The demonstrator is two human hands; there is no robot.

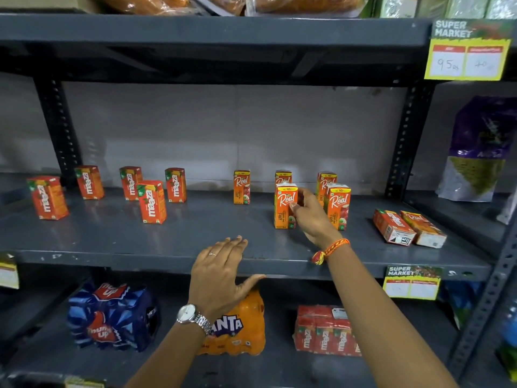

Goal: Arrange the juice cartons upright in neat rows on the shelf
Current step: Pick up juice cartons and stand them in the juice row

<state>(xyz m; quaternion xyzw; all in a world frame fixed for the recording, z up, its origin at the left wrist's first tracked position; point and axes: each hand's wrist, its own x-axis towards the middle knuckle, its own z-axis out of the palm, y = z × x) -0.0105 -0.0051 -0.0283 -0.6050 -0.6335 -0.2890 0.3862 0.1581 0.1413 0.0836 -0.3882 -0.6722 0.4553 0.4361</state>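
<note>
Right hand (310,217) fingers (294,206) closed narrowly around front orange cardboard Real apple carton (284,206), upright on grey metal shelf (173,242). Best nudged squarely toward twelve o'clock. Left hand (221,275) flat, fingers spread wide, empty, on shelf edge.

Below, Thums Up pack (112,317), Fanta pack (240,329); purple bag (478,147) right; yellow price tag (467,51) above.
</note>
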